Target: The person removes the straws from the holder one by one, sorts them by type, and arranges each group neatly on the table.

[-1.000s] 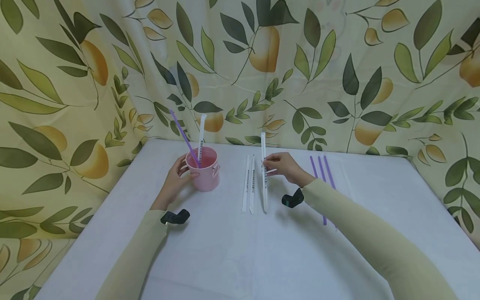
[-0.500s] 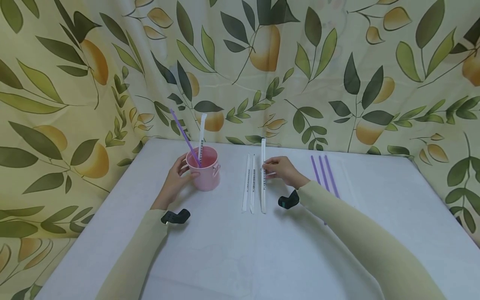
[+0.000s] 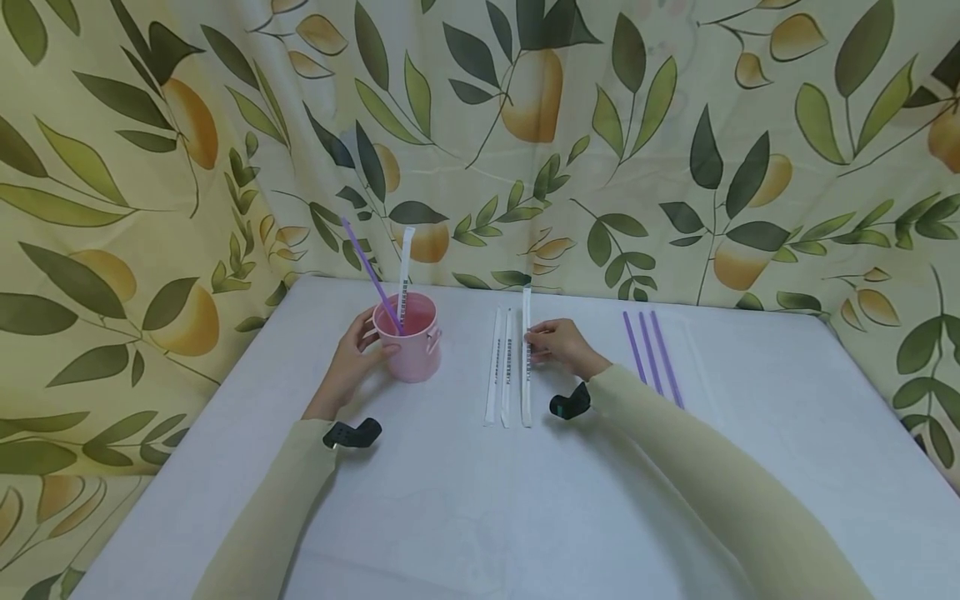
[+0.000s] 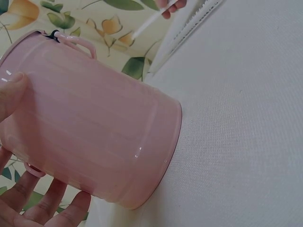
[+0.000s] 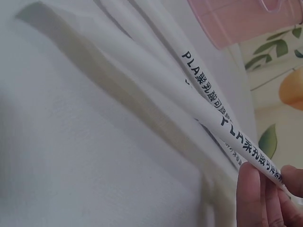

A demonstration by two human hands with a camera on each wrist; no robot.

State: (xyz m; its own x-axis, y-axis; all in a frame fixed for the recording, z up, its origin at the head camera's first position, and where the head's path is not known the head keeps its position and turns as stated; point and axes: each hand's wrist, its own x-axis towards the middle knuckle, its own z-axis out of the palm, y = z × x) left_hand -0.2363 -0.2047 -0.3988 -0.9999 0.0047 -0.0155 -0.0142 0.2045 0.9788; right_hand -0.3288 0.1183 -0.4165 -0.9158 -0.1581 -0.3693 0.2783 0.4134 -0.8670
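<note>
"Holding what, this right hand [image 3: 561, 346]?"

"It pinches one printed white straw [image 3: 526, 379] between thumb and fingers, just right of two similar straws [image 3: 508, 367]."

"And the left hand [image 3: 354, 357]?"

"Its thumb and fingers curl around the pink bucket [image 3: 412, 358], which stands far and left on the table [image 3: 420, 500]."

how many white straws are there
4: one white straw in the pink bucket, a second and third side by side on the table, a fourth pinched by the right hand. Others may be hidden inside the bucket.
</note>
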